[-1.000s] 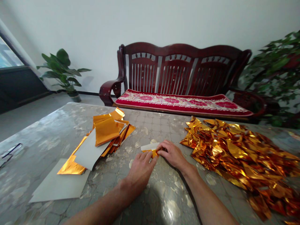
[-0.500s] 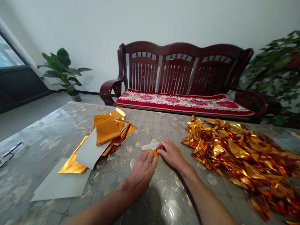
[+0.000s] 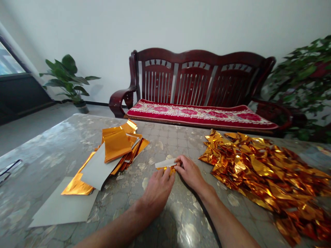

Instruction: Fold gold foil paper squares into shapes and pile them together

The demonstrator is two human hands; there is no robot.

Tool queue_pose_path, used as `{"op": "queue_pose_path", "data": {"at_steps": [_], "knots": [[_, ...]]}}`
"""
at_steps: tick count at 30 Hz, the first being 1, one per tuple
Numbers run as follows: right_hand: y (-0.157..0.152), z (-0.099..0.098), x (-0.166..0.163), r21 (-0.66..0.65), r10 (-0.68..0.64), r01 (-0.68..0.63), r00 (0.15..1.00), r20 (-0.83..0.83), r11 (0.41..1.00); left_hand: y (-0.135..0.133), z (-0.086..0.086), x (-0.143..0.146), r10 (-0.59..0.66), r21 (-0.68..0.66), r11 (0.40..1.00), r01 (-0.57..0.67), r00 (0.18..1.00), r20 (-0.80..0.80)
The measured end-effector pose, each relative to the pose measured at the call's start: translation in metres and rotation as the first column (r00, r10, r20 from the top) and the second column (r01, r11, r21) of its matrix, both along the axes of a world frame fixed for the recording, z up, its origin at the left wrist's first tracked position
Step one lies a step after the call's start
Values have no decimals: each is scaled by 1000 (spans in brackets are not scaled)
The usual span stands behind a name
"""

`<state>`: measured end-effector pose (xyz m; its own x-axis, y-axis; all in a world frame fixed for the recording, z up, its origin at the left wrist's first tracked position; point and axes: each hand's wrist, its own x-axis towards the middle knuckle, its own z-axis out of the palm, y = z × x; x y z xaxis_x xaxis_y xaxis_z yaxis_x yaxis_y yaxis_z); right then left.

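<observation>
A small piece of gold foil paper [image 3: 166, 163] lies on the table in front of me, its pale backing turned up along the far side and a gold strip showing nearer to me. My left hand [image 3: 159, 186] rests palm down, with outstretched fingers laid on the gold near edge. At the paper's right end, my right hand [image 3: 188, 170] has thumb and fingers closed in a pinch. The fingers of both hands partly cover the paper.
Left of my hands is a loose stack of gold foil sheets [image 3: 117, 146], with pale-backed sheets [image 3: 66, 205] nearer. A large heap of folded gold foil pieces [image 3: 261, 172] covers the right side. Beyond the patterned table [image 3: 170, 137] stands a wooden bench [image 3: 193, 75].
My right fingers have shifted slightly along the paper's right end, and more of its pale strip shows. My left hand stays on the near edge. The view has shifted slightly.
</observation>
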<state>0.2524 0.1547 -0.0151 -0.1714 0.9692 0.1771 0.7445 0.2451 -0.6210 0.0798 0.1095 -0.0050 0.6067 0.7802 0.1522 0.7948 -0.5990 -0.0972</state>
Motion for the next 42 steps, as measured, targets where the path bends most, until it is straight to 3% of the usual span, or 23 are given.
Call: {"op": "queue_pose_path", "data": {"at_steps": [7, 16, 21, 28, 37, 42], "knots": [[1, 1, 0, 0, -19, 19, 999, 31, 1000, 1, 6, -4, -77, 7, 997, 77, 996, -33], [-2, -3, 7, 80, -50, 56, 996, -72, 995, 1, 5, -2, -45, 6, 999, 46, 998, -37], [-6, -9, 11, 158, 9, 5, 996, -86, 987, 1, 3, -3, -41, 12, 999, 41, 999, -24], [-16, -4, 13, 221, 111, -125, 991, 73, 967, 2, 0, -2, -22, 27, 999, 22, 1000, -1], [-27, 7, 0, 229, 15, -114, 920, 392, 967, 2, 6, -1, -21, 1, 1000, 21, 999, -34], [-34, 5, -3, 260, -14, -114, 897, 443, 959, 1, 2, -2, -24, 25, 999, 25, 999, -43]]}}
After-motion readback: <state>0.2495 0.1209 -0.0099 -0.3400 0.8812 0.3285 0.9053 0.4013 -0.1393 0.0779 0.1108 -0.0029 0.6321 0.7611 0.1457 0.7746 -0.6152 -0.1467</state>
